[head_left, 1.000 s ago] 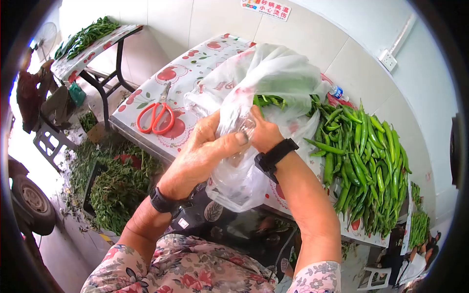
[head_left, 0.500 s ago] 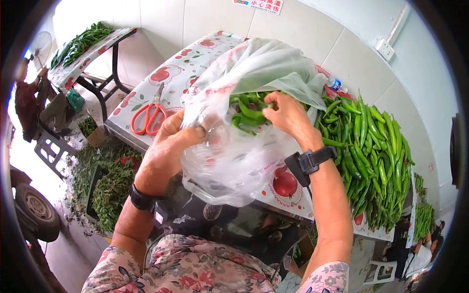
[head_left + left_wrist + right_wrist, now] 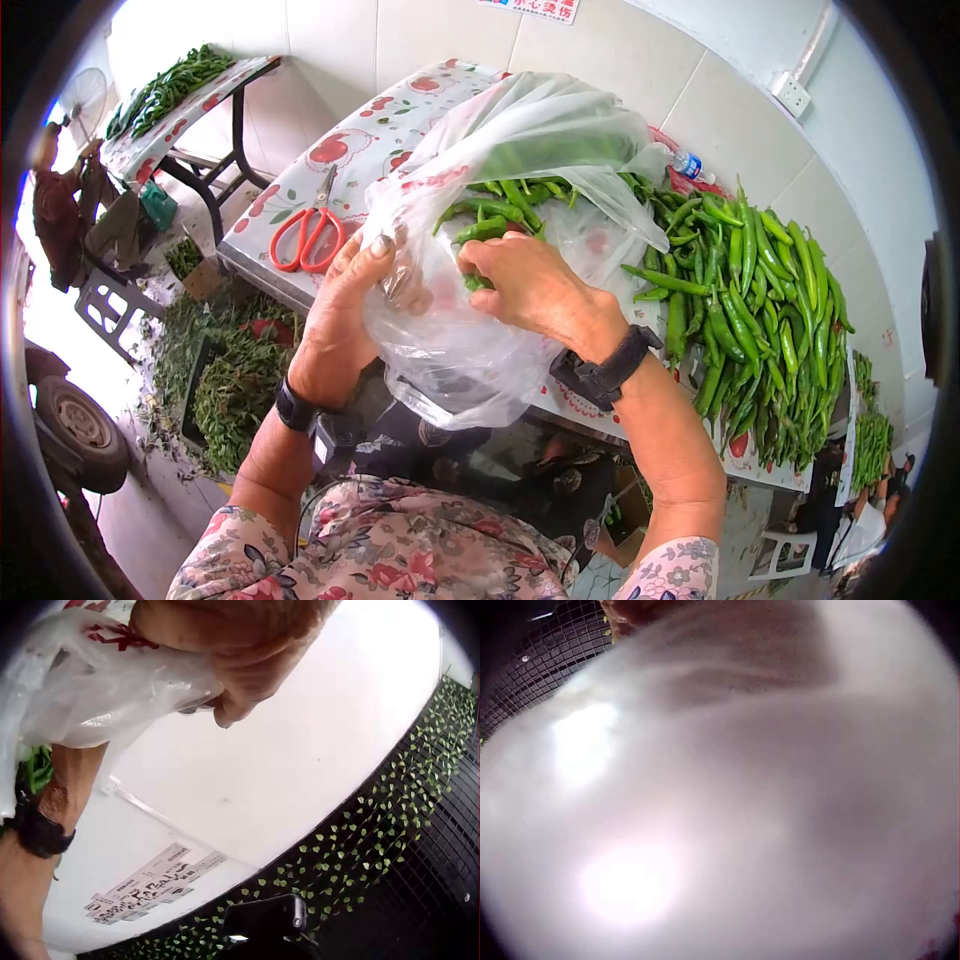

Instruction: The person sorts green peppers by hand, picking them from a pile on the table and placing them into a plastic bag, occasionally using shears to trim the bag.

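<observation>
A translucent plastic bag (image 3: 460, 370) with red print lies open-mouthed on the table, and green chili peppers (image 3: 510, 205) show inside it. My left hand (image 3: 340, 315) grips the bag's left edge, thumb on top. Part of its fingers shows through the film. In the left wrist view that hand (image 3: 232, 645) holds the gathered plastic. My right hand (image 3: 535, 285) is in the bag's mouth, fingers curled round green peppers whose ends poke out beneath them. Blurred white plastic (image 3: 727, 825) fills most of the right wrist view.
Red-handled scissors (image 3: 310, 235) lie left of the bag on the patterned tablecloth (image 3: 400, 115). A large heap of green peppers (image 3: 760, 330) covers the table's right side. Behind the bag lies a plastic bottle (image 3: 690, 165). Cut greenery (image 3: 240, 400) is piled on the floor at left.
My right hand left the bag's edge beside my left hand, reached right among the peppers, then came back left and down with peppers in its fingers. My left hand shifted left, still gripping the bag.
</observation>
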Tool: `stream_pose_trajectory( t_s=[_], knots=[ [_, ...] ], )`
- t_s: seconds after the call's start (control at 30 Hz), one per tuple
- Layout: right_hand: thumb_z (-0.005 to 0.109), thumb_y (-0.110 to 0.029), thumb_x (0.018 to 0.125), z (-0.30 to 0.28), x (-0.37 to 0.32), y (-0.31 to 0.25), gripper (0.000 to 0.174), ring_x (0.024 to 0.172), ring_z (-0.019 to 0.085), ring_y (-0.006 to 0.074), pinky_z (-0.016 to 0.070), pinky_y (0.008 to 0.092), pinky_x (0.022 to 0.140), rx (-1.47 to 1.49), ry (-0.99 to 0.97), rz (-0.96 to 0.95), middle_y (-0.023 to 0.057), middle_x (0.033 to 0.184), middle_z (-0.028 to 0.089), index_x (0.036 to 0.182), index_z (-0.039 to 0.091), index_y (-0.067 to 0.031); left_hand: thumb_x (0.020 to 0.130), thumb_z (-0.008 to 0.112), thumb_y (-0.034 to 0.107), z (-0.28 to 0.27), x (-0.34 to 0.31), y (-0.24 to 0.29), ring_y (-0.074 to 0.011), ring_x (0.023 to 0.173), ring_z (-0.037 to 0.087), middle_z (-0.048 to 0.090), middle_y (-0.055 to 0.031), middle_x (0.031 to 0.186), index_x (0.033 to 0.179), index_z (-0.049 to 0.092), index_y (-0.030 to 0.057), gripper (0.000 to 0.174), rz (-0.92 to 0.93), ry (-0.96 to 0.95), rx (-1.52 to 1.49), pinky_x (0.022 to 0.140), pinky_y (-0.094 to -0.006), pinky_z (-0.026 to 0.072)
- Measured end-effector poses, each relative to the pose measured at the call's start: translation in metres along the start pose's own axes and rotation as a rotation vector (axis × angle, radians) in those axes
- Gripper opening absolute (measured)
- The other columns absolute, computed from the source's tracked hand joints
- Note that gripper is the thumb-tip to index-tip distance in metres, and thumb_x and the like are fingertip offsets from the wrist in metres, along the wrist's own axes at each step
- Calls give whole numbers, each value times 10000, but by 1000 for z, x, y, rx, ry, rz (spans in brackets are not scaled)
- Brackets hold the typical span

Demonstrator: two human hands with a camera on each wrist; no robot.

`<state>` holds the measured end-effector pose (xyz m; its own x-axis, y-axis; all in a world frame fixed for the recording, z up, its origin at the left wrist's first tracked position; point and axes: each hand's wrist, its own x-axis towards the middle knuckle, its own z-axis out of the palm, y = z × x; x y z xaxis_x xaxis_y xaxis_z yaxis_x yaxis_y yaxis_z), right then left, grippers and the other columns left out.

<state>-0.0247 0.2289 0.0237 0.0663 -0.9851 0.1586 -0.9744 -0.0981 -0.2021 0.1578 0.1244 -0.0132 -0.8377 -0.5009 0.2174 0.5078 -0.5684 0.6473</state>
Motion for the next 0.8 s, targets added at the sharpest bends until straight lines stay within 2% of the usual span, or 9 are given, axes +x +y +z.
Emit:
stream_pose_trajectory(
  t_s=[0.03, 0.13, 0.23, 0.33, 0.43, 0.53, 0.63, 0.77, 0.8],
  knots=[
    [624, -149, 720, 1, -1, 0, 184, 832, 589, 325, 472, 419, 712, -72, 22, 21, 143, 815, 627, 855, 570, -36, 853, 630, 276, -2, 2, 0, -129, 782, 541, 563, -28, 953, 1185, 501, 49, 423, 12, -73, -14, 706, -303, 491],
    [616, -152, 716, 4, -5, 2, 191, 834, 596, 320, 478, 414, 720, -219, 42, 76, 146, 821, 632, 864, 587, -35, 852, 633, 256, 22, -2, 0, -121, 782, 562, 572, -23, 939, 1177, 509, 44, 407, 61, 153, 189, 684, -283, 493],
    [605, -149, 718, -1, -4, 1, 207, 802, 614, 322, 486, 407, 719, -205, -37, 139, 148, 831, 648, 880, 615, -21, 853, 633, 237, 23, -4, -1, -110, 782, 571, 577, -14, 923, 1159, 525, 41, 378, 43, 132, 134, 669, -266, 493],
    [594, -141, 718, -21, -2, -3, 231, 781, 630, 324, 492, 392, 716, -94, -11, 245, 158, 829, 658, 903, 641, -10, 853, 625, 271, 27, -2, 0, -91, 556, 431, 474, -1, 708, 1090, 502, 38, 355, 70, 167, 216, 508, -252, 367],
    [583, -127, 724, -37, -8, 12, 241, 769, 640, 304, 492, 375, 714, 154, 132, 305, 177, 799, 655, 919, 648, -1, 855, 640, 241, 8, -2, 3, -93, 752, 568, 586, -6, 895, 1154, 535, 40, 375, 10, 30, 136, 637, -244, 486],
    [557, -104, 760, -58, -17, 18, 239, 771, 640, 279, 485, 335, 728, 452, 77, 395, 183, 836, 661, 945, 625, 31, 857, 640, 235, 8, -2, 2, -89, 749, 568, 592, -7, 892, 1172, 529, 37, 388, 22, -7, 107, 634, -245, 484],
    [545, -79, 766, -56, -23, 30, 241, 784, 644, 274, 485, 339, 727, 457, 246, 357, 178, 842, 664, 967, 615, 33, 859, 636, 225, 15, -2, 3, -90, 769, 575, 603, -13, 917, 1191, 520, 33, 401, 26, 77, 162, 651, -247, 490],
    [585, -94, 749, -43, -18, 39, 227, 797, 640, 334, 498, 393, 731, -100, 257, 361, 209, 847, 655, 945, 618, 16, 858, 637, 219, 27, -1, 0, -92, 805, 584, 612, -21, 959, 1195, 523, 30, 403, 51, 134, 187, 687, -254, 499],
    [625, -149, 734, -42, -15, 36, 329, 926, 604, 355, 463, 393, 847, -64, 107, 427, 173, 982, 648, 1009, 589, 28, 858, 637, 220, 23, -1, 1, -92, 817, 586, 613, -24, 973, 1195, 525, 29, 403, 52, 104, 182, 697, -256, 500]
  ],
)
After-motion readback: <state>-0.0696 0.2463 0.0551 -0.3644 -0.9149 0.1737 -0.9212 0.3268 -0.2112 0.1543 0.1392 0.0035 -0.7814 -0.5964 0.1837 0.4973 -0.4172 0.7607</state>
